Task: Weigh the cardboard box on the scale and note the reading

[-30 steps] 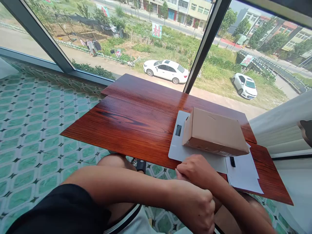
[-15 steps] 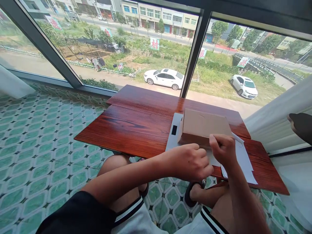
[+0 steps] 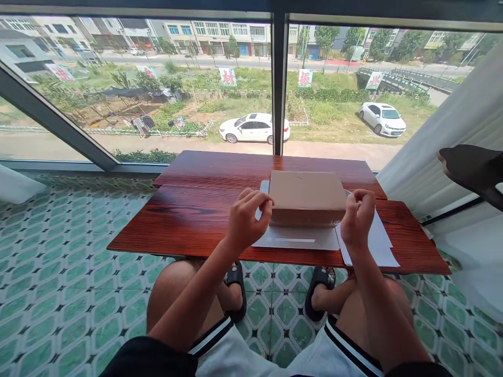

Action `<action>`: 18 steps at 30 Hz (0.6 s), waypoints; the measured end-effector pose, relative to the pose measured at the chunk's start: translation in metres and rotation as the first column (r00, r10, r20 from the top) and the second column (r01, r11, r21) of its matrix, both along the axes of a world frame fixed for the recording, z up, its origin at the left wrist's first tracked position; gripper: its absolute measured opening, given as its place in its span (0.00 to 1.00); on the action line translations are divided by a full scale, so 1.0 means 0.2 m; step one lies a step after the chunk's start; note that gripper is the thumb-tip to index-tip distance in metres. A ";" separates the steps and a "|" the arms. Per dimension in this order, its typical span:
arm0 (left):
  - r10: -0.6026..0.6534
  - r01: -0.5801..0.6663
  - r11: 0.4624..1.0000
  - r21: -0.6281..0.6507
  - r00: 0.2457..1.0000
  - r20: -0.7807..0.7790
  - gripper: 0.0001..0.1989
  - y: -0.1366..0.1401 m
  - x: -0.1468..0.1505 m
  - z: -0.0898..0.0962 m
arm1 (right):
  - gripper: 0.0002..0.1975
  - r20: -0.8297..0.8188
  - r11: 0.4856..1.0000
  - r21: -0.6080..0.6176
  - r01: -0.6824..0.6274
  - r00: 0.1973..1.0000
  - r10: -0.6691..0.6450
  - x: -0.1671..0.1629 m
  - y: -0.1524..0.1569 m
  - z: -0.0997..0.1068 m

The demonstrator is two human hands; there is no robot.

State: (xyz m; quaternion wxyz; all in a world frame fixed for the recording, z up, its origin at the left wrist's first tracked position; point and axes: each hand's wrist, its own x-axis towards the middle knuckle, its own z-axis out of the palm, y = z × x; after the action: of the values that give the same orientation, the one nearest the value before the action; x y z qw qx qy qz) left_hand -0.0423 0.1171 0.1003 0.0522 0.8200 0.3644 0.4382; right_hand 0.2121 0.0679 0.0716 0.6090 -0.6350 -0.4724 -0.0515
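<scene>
Flanking the plain brown cardboard box (image 3: 307, 198) on the flat white scale (image 3: 298, 238), left hand (image 3: 247, 220) touches its corner, fingers curled; right hand (image 3: 357, 217) hovers half-closed, empty, above the red-brown wooden table (image 3: 196, 220).

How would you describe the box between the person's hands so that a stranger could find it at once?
Find the red-brown wooden table by the window. Near its front edge lies a flat white scale, and on it stands the closed brown cardboard box. It is the only raised brown block there; the white paper sheets beside it lie flat.
</scene>
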 end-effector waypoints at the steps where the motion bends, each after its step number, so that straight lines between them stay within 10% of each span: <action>1: 0.039 -0.037 0.999 -0.039 0.997 0.067 0.09 0.01 0.00 -0.02 | 0.11 -0.018 1.000 0.005 0.009 1.000 -0.009 0.01 0.00 -0.01; 9: 0.142 0.117 0.838 -0.534 0.896 0.420 0.27 0.14 0.02 -0.19 | 0.29 -0.525 0.975 -0.079 -0.208 0.840 0.136 0.09 0.07 -0.11; 18: 0.078 0.285 0.694 -0.661 0.883 0.463 0.32 0.11 0.13 -0.27 | 0.29 -0.594 0.943 -0.152 -0.296 0.790 0.152 0.06 0.08 -0.11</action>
State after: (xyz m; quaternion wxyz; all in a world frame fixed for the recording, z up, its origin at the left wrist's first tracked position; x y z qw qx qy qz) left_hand -0.0169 0.1392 0.0458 0.4747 0.6279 0.4337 0.4386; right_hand 0.2246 0.0846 0.0487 0.6444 -0.6277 -0.3417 0.2719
